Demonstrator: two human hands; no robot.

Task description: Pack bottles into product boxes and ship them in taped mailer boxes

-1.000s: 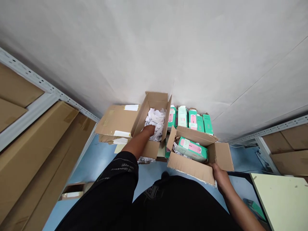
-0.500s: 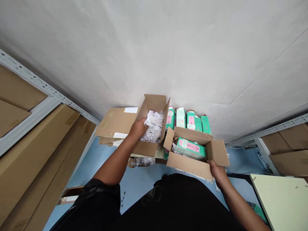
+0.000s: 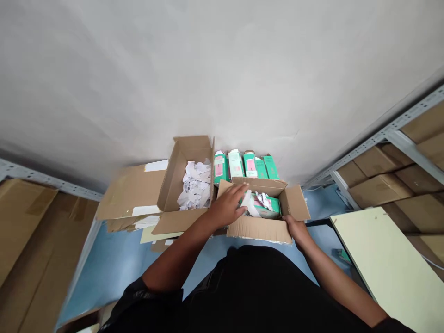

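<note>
Green box (image 3: 274,206) is in right carton (image 3: 258,230) with some paper (image 3: 264,200) on top, flaps (image 3: 299,203) open; left hand (image 3: 229,205) fingers apart at left end, right hand (image 3: 295,227) fingers clamped on near-right corner.

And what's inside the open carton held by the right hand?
The carton holds a green-and-pink box with white paper scraps on top. The left hand hides part of the carton's left end; whatever lies beneath the box is covered.
</note>
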